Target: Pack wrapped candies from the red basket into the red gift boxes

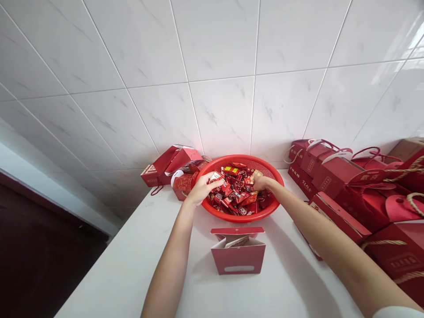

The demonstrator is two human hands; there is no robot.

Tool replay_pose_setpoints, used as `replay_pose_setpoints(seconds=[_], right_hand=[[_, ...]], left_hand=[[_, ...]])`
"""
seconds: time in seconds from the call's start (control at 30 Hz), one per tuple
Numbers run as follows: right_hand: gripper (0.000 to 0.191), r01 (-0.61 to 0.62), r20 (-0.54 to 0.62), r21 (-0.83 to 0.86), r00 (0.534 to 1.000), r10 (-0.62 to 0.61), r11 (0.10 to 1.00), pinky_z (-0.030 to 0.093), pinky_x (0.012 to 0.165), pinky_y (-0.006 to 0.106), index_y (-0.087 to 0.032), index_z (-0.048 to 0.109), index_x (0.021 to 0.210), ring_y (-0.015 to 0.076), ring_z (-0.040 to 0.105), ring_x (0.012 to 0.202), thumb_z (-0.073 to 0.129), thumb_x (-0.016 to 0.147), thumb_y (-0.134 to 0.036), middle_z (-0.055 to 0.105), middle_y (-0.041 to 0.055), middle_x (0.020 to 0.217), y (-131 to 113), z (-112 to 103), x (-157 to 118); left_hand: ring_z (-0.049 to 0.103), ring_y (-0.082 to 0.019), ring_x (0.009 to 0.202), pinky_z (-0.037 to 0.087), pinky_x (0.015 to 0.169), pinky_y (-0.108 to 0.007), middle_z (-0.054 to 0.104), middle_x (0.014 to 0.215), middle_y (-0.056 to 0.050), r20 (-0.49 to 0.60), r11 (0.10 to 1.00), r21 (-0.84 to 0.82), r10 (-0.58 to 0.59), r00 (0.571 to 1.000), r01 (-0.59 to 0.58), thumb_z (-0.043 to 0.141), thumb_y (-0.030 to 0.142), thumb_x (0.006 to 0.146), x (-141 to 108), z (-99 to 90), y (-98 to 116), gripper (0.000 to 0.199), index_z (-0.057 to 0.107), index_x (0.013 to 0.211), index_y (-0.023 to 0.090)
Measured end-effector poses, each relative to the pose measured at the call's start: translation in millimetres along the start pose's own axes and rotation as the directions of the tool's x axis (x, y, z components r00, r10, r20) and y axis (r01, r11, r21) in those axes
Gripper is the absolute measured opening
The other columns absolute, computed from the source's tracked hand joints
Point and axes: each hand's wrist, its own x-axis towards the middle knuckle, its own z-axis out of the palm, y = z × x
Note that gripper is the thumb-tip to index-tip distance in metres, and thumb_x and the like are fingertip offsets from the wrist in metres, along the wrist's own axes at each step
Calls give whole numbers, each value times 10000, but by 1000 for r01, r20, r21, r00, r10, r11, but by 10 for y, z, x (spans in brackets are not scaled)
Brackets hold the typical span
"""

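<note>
A red plastic basket (240, 218) full of wrapped candies (236, 192) stands on the white table by the wall. My left hand (201, 189) is over its left rim, thumb and fingers closed on a red and white candy packet (216, 177). Inside the right part of the basket, my right hand (261, 182) reaches down with curled fingers beside a gold-coloured wrapper (255, 174). Its fingertips are partly hidden among the candies. In front of the basket stands a small red box (237, 258), flap up, with something pale partly showing inside.
Several red gift boxes with rope handles (341, 176) are heaped along the right side of the table (132, 265). More red boxes (165, 165) lie to the left of the basket. White tiled wall (221, 115) rises behind; the table's left edge borders a dark area.
</note>
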Motion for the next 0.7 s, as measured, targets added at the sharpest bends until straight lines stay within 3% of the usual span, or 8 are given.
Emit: replay_pose_setpoints(seconds=[0.13,0.3,0.37,0.43,0.53,0.7], right_hand=[[207,-154,153,-194,971,185,969,559,735,334,-134,709,725,309,674,869,828,596,-244,657,107,772,-108,-88,-61],[172,-188,206,-202,951,230,961,533,703,256,-149,692,698,201,645,819,787,693,-293,665,72,855,-250,-205,-201],[174,-213,231,-117,944,235,970,517,620,226,-163,668,713,141,616,699,755,743,-310,656,34,784,-297,-232,-249],[224,-272,278,90,931,238,958,499,557,205,-165,610,693,103,581,596,774,734,-313,640,4,696,-332,-248,-283],[363,-356,401,424,898,180,833,515,555,197,-165,532,681,106,618,570,867,627,-294,664,9,644,-360,-260,-311],[417,-351,418,530,900,122,772,535,553,195,-166,519,723,138,678,592,895,600,-297,720,53,689,-373,-277,-323]], left_hand=[[622,-270,1076,453,975,-380,725,1018,-41,4,1000,2,-8,1000,8,833,457,656,1,-6,-2,422,704,945,178],[621,-272,1082,448,992,-391,727,1009,-34,9,1000,1,2,1000,-2,834,455,652,10,-12,-18,419,704,944,183],[621,-270,1085,448,990,-388,727,1022,-38,9,1000,3,-1,1000,1,830,452,659,13,-13,-22,413,704,945,182],[621,-271,1090,451,983,-385,728,1031,-42,5,1000,8,-3,1000,3,829,448,662,16,-17,-29,420,709,963,181],[624,-275,1088,461,970,-383,731,1021,-44,5,1000,15,-1,1000,1,826,452,667,18,-27,-47,434,716,988,182],[646,-253,988,486,908,-363,730,917,-29,18,1000,13,11,1000,-11,811,475,680,7,-25,-47,405,713,938,179]])
